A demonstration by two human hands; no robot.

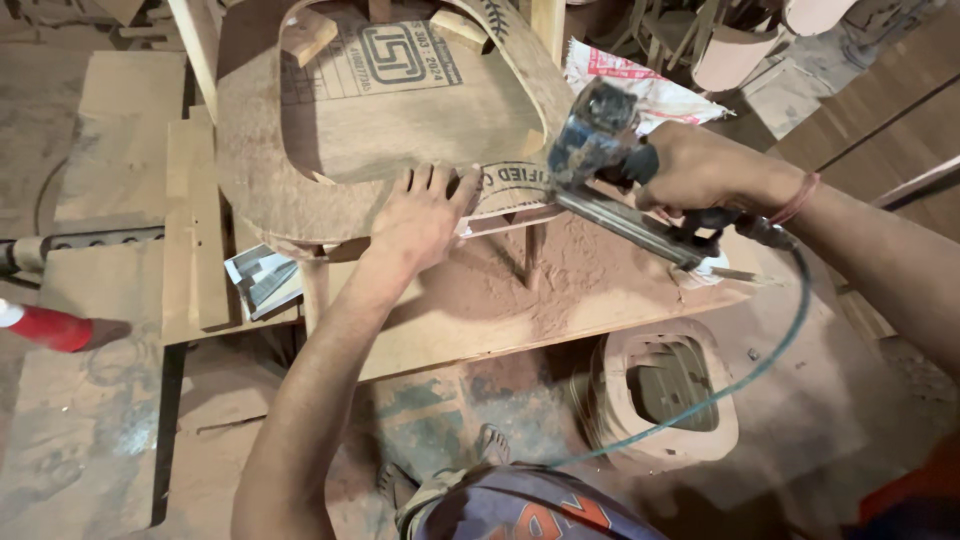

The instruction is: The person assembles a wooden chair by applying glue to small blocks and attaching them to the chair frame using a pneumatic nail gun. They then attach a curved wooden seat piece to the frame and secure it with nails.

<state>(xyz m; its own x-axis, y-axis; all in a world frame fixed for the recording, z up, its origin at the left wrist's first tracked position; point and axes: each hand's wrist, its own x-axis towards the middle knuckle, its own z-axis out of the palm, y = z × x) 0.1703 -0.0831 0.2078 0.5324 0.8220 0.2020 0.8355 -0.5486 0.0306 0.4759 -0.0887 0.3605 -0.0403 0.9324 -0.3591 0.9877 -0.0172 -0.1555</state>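
Your left hand (425, 215) lies flat, fingers spread, pressing the near rim of the plywood ring (260, 170), just beside the thin curved strip (510, 185) that wraps its edge. Your right hand (700, 170) is closed round the grip of the nail gun (610, 165), whose head sits just right of your left fingertips, touching or nearly touching the strip; the contact itself is hard to make out. The gun's long magazine runs down and away towards your right wrist, with a green hose (760, 360) trailing from it. The ring is brown, rough-faced, with a rounded opening, and rests on the dusty counter (480, 320) ahead of both hands. A small box of staples (265, 280) lies left of your left forearm.
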